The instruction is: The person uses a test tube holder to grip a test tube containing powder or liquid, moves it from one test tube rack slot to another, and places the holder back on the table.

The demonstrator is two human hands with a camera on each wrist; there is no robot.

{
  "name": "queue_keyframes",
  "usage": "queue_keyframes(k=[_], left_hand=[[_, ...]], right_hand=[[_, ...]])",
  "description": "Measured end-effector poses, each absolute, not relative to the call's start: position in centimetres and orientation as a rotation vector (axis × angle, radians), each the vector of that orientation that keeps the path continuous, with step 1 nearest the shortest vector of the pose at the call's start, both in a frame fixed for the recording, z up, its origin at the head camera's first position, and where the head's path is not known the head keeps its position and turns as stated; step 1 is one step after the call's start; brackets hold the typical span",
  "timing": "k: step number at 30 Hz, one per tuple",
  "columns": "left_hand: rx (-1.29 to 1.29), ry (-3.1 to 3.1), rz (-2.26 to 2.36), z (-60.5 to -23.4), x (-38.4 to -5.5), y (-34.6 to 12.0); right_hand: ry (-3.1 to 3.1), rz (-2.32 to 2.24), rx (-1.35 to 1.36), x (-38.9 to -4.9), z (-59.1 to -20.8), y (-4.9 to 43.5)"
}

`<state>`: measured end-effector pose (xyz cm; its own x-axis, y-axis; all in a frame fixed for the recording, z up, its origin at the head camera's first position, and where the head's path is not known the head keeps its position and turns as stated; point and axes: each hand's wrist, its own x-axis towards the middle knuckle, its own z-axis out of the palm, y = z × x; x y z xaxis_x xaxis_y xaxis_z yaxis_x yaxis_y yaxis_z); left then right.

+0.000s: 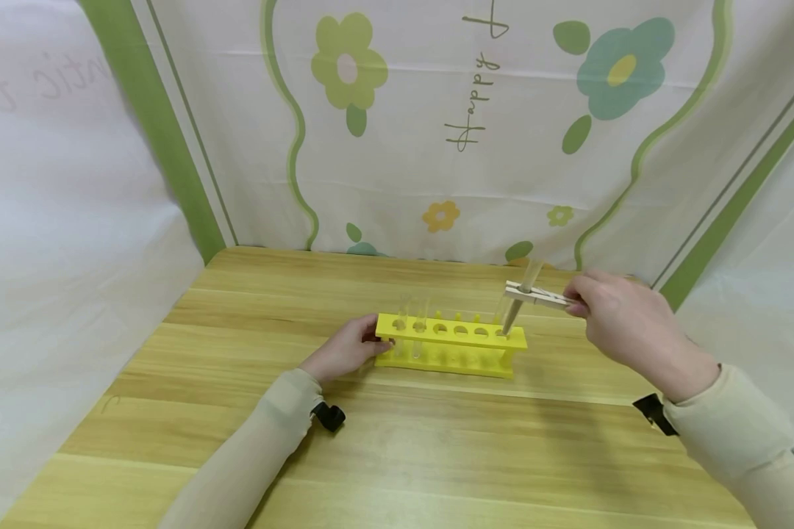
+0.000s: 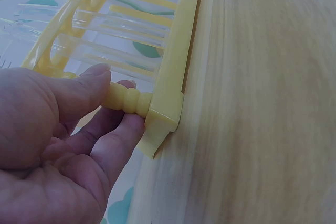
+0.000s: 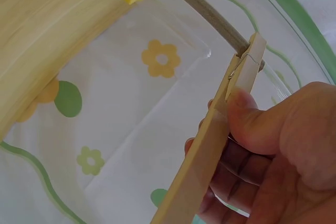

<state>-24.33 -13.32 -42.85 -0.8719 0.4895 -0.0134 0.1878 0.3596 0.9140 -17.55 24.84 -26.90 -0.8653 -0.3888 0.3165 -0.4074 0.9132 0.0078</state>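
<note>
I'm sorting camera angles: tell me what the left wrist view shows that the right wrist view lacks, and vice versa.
Only left wrist: the left hand pinching an end post of the yellow rack. Only right wrist: the right hand gripping a wooden clamp that holds a brownish tube. Both: parts of the rack, wooden table and patterned cloth.

A white cloth [image 1: 397, 165] with wavy green lines [image 1: 299, 132] hangs behind the wooden counter [image 1: 437, 455]. It shows 1 big green flower [image 1: 349, 66], 1 big blue flower [image 1: 622, 72] and the word "Happy" [image 1: 478, 99] turned sideways.
</note>
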Motion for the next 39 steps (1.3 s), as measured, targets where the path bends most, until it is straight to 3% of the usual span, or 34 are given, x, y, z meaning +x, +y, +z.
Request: queue_keyframes(k=[39], left_hand=[[0.608, 2.346, 1.511, -43.3, -24.7, -13.4]], right_hand=[[-2.832, 0.113, 0.623, -18.1, -31.7, 24.2]])
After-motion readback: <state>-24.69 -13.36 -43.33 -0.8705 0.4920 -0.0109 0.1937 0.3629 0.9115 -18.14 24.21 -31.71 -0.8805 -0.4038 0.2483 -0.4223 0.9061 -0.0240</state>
